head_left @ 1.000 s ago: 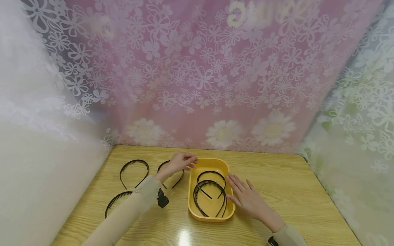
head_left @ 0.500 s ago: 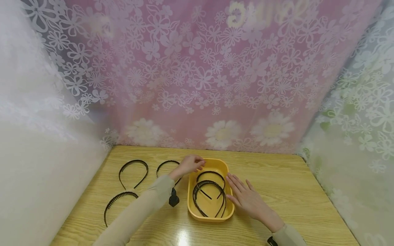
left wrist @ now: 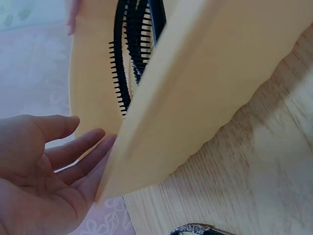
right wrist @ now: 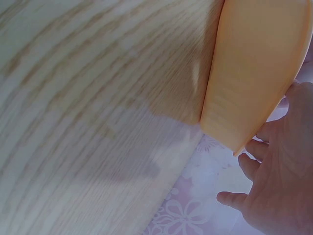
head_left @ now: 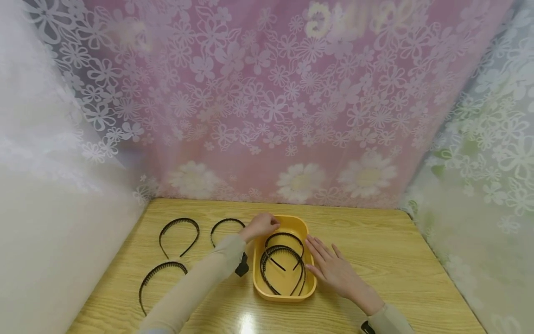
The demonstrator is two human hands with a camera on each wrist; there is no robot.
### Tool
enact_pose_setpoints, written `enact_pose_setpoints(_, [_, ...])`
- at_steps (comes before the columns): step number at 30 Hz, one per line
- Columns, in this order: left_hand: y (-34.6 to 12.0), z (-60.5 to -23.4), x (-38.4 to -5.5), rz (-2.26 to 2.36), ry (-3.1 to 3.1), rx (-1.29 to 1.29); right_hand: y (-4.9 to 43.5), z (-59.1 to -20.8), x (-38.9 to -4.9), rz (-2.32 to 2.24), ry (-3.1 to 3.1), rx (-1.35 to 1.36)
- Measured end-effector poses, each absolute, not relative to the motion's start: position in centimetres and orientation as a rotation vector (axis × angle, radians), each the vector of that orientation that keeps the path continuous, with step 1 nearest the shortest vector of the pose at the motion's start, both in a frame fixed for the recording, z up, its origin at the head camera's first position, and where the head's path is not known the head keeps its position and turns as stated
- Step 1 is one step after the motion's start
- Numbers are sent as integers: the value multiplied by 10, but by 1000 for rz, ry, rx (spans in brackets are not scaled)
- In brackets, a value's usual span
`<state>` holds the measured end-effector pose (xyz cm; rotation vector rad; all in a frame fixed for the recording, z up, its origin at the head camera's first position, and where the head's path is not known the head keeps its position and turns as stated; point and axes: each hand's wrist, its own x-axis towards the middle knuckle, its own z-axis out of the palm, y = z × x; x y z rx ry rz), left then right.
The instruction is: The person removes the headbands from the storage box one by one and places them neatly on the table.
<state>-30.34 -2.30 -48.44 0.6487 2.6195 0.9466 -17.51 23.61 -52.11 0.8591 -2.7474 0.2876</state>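
A yellow plastic tray (head_left: 259, 293) sits on the table with several black toothed headbands (head_left: 283, 247) lying in it, overlapping. My left hand (head_left: 262, 226) is at the tray's far left corner, its fingers relaxed at the rim and nothing gripped. In the left wrist view the left hand's fingertips (left wrist: 98, 134) reach the tray's end beside the headbands' teeth (left wrist: 120, 78). Fingers spread, my right hand (head_left: 333, 269) lies along the tray's right rim. The right wrist view shows the right fingers (right wrist: 249, 166) along the outer wall (right wrist: 254, 63).
Left of the tray, three more black headbands lie on the wooden table (head_left: 375, 241): one at the back left (head_left: 179, 220), one partly behind the left wrist (head_left: 227, 220), and one at the front left (head_left: 143, 283), partly under the sleeve. A flowered pink curtain (head_left: 267, 116) hangs behind.
My left hand has moved right, from left of the tray's far corner onto it. The right hand and the headbands have stayed in place.
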Motion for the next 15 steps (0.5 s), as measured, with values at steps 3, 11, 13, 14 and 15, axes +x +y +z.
enact_pose_setpoints(3, [-19, -484, -304, 831, 2658, 702, 237, -521, -175, 284, -2746, 859])
enact_pose_setpoints(11, [-11, -484, -304, 639, 2684, 732, 235, -517, -175, 258, -2820, 845])
enact_pose_setpoints(13, [-9, -485, -304, 630, 2684, 737, 235, -517, -175, 247, -2844, 835])
enact_pose_setpoints(14, [-9, -485, -303, 621, 2688, 740, 235, -517, -175, 243, -2850, 831])
enact_pose_setpoints(15, [-9, -485, -303, 610, 2689, 742, 236, -517, -175, 242, -2850, 831])
